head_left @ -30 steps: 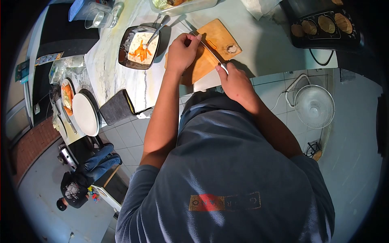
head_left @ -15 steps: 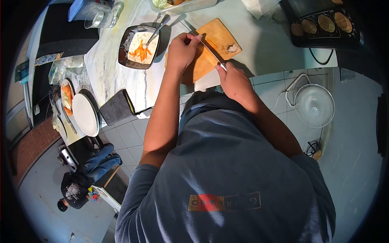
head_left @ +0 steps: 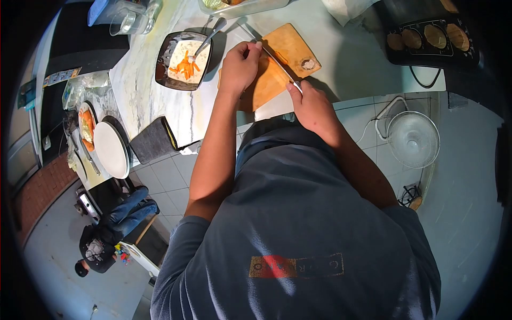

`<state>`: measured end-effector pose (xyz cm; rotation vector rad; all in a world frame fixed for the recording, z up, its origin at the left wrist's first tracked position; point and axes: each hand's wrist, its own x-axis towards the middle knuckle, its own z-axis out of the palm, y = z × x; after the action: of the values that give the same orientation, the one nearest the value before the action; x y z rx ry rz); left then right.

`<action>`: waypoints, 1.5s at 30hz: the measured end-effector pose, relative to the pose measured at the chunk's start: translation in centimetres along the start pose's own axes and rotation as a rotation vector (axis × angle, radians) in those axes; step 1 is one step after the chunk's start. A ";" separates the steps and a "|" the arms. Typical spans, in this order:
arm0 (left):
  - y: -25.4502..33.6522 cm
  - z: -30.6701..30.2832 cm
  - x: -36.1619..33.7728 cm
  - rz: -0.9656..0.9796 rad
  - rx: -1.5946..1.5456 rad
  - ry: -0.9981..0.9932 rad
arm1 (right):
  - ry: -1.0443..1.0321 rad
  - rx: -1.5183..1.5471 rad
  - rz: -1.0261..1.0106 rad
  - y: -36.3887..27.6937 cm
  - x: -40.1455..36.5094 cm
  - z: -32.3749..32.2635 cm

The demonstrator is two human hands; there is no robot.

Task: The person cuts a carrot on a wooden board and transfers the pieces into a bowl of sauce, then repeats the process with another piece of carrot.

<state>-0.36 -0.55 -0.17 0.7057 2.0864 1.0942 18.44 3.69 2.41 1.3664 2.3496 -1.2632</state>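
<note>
My right hand (head_left: 313,106) is closed around the handle of a knife (head_left: 279,66), whose long thin blade slants up and left over the wooden cutting board (head_left: 290,37). My left hand (head_left: 240,68) is closed in a pinch, thumb and fingertips right by the blade; what lies between them is hidden. On the board, thin orange strips (head_left: 281,56) lie just beyond the blade, and a small pale round piece (head_left: 308,64) sits near the right corner. Left of my left hand stands a dark square bowl (head_left: 161,68) of creamy white mixture topped with orange strips; a spoon (head_left: 213,33) leans in it.
A clear container (head_left: 250,9) of food is at the counter's far edge. To the right sits a black appliance (head_left: 426,58) with round brown pieces on it. Plates (head_left: 111,152) stand at the left, a wire basket (head_left: 413,140) below right. Another person (head_left: 98,248) is at lower left.
Both hands stay almost in place over the board. The knife has shifted slightly, and my left fingertips remain by its blade. The bowl and spoon look the same.
</note>
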 end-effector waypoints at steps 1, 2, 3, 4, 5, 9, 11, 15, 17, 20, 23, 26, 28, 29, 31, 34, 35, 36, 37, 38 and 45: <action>-0.1 -0.1 0.1 -0.003 -0.021 -0.007 | 0.004 -0.003 0.009 0.2 0.2 0.0; -0.3 -0.1 0.2 -0.007 -0.043 -0.013 | 0.007 -0.005 0.009 0.4 0.4 0.1; -0.6 -0.2 0.1 -0.006 -0.043 -0.013 | 0.015 -0.007 0.009 0.6 0.5 0.2; -1.0 -0.4 -0.1 0.121 0.038 -0.068 | 0.023 -0.010 0.009 0.7 0.6 0.2; -1.4 -0.5 -0.2 0.247 0.120 -0.122 | 0.022 -0.010 0.008 0.7 0.6 0.2; -0.1 -0.3 -0.8 0.287 0.198 -0.063 | 0.007 0.025 0.014 0.2 0.5 -0.3; 0.5 -0.4 -0.9 0.194 0.292 -0.110 | 0.006 0.025 0.018 0.2 0.4 -0.4; -0.3 -0.4 -0.8 0.201 0.252 -0.105 | 0.022 0.047 -0.016 0.5 0.3 -0.1; -0.3 -0.5 -1.0 0.242 0.278 -0.107 | 0.019 0.059 -0.026 0.4 0.3 -0.1; -0.7 -0.4 -0.9 0.283 0.322 -0.087 | 0.005 0.024 -0.017 0.6 0.4 0.2; -0.6 -0.2 -1.0 0.320 0.391 -0.056 | 0.025 -0.016 -0.022 0.7 0.4 0.4; -0.5 -0.2 -1.0 0.316 0.358 -0.061 | 0.038 -0.004 -0.039 0.7 0.5 0.4; -0.6 -0.2 -1.0 0.310 0.343 -0.065 | 0.033 -0.031 -0.019 0.5 0.4 0.4; -0.6 -0.2 -1.1 0.304 0.329 -0.067 | 0.033 -0.031 -0.018 0.4 0.4 0.3; -0.8 -0.2 -0.9 0.251 0.249 -0.055 | 0.026 -0.034 -0.009 0.3 0.4 0.4; 0.5 -0.3 -0.9 0.102 0.113 -0.022 | 0.022 -0.031 -0.014 0.4 0.5 0.4; 0.9 -0.4 -0.9 0.006 0.061 0.000 | 0.021 -0.032 -0.016 0.4 0.4 0.3; 0.6 -0.5 -0.7 0.006 0.061 0.002 | 0.025 -0.023 -0.027 0.3 0.3 0.1; 0.1 -0.6 -0.4 0.014 0.055 -0.002 | 0.028 -0.013 -0.037 0.3 0.2 0.0; -0.2 -0.6 -0.2 0.023 0.048 -0.007 | 0.027 -0.014 -0.036 0.2 0.2 -0.1; -0.2 -0.6 -0.8 0.193 0.250 -0.121 | 0.025 -0.018 -0.006 0.3 0.4 0.2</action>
<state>-0.30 -1.54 0.17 1.0868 2.1038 0.8726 18.38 3.94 1.90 1.3787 2.3772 -1.2308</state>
